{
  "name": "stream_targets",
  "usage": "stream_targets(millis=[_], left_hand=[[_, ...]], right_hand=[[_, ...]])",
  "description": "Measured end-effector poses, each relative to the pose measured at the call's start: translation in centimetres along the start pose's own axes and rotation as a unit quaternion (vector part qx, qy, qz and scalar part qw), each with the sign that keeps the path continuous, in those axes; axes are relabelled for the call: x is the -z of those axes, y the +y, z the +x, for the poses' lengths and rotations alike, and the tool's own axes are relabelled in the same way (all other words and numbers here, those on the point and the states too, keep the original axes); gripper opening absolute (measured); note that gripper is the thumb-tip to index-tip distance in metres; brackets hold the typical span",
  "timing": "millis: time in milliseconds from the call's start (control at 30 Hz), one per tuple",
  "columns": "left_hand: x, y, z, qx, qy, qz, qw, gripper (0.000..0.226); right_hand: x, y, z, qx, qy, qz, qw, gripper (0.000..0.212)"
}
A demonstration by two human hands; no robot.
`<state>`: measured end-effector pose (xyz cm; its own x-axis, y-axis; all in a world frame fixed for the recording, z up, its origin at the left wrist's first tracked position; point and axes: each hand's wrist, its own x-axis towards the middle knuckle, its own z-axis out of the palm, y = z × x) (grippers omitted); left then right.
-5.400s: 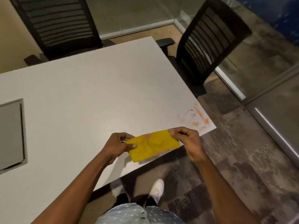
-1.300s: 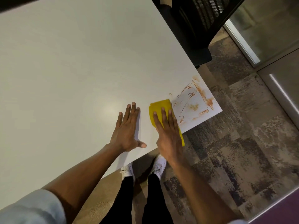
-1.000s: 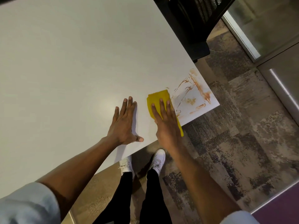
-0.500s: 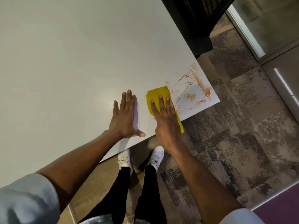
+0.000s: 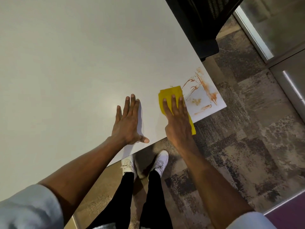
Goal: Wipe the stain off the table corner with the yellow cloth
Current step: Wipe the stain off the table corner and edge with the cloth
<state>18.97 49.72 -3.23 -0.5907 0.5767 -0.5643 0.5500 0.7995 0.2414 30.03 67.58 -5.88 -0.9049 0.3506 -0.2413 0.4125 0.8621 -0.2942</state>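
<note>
Your right hand (image 5: 177, 119) lies flat, fingers extended, pressing the yellow cloth (image 5: 171, 95) onto the table (image 5: 74, 63) near its front edge, not clenched around it. The orange stain (image 5: 203, 90) streaks the corner at the cloth's 3 o'clock, just beside it. Your left hand (image 5: 127, 120) rests released, palm down, at the cloth's 9 o'clock.

Light grey short sleeves (image 5: 28, 210), black trousers (image 5: 125, 195), white sneakers (image 5: 160, 162).

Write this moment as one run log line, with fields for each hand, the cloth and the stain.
left hand: flat on table, empty | right hand: pressing yellow cloth | cloth: beside stain | orange stain: on corner, not wiped off
</note>
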Motion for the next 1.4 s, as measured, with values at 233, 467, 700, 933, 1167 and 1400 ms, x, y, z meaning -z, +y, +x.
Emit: stream_targets(millis=[233, 467, 700, 933, 1167, 1400], left_hand=[[0.0, 0.0, 0.1, -0.003, -0.001, -0.009, 1.0, 0.171], [-0.2, -0.1, 0.2, 0.003, 0.007, -0.007, 1.0, 0.172], [-0.3, -0.2, 0.2, -0.003, 0.01, -0.014, 1.0, 0.172], [-0.5, -0.6, 0.5, -0.011, 0.011, -0.024, 1.0, 0.174], [-0.4, -0.3, 0.4, -0.008, 0.005, -0.004, 1.0, 0.173], [-0.3, 1.9, 0.9, 0.011, 0.031, -0.018, 0.999, 0.162]], right_hand=[[-1.9, -1.0, -8.2, 0.04, -0.019, -0.001, 0.999, 0.097], [-0.5, -0.1, -2.4, -0.048, 0.022, 0.021, 0.998, 0.096], [-1.9, -1.2, -6.4, 0.003, 0.015, 0.023, 1.0, 0.096], [-1.3, -0.2, -4.7, -0.037, 0.02, 0.03, 0.999, 0.099], [-0.6, 0.3, -1.5, -0.061, 0.043, 0.068, 0.995, 0.096], [-2.2, 0.1, -7.0, -0.036, 0.04, 0.062, 0.997, 0.099]])
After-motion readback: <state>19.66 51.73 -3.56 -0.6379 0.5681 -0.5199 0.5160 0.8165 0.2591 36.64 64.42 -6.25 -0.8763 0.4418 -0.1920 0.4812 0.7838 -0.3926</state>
